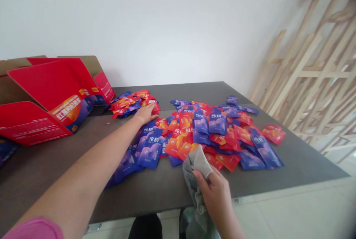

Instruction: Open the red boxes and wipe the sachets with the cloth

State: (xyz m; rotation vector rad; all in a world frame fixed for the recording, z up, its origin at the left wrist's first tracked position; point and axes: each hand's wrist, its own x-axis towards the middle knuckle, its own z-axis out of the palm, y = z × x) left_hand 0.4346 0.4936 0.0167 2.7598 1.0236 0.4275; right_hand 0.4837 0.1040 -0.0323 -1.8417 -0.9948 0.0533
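My left hand (146,114) reaches out to the small far pile of red and blue packets (130,102). Its fingers are stretched over a red packet (152,105) at the pile's near right edge, thumb apart; the fingertips are partly hidden. Close to the table's front edge, my right hand (215,187) is closed round a grey cloth (198,161), which hangs down below it. Just beyond that hand spreads a large heap of red and blue packets (200,122). Several blue packets (150,152) lie at its left side, under my left forearm.
Red cardboard boxes (55,79) with raised flaps stand at the left of the dark grey table (164,192). A white wall (172,31) rises behind it. Wooden frames (314,72) lean at the right, beyond the table's edge. A blue packet (5,150) lies at the far left.
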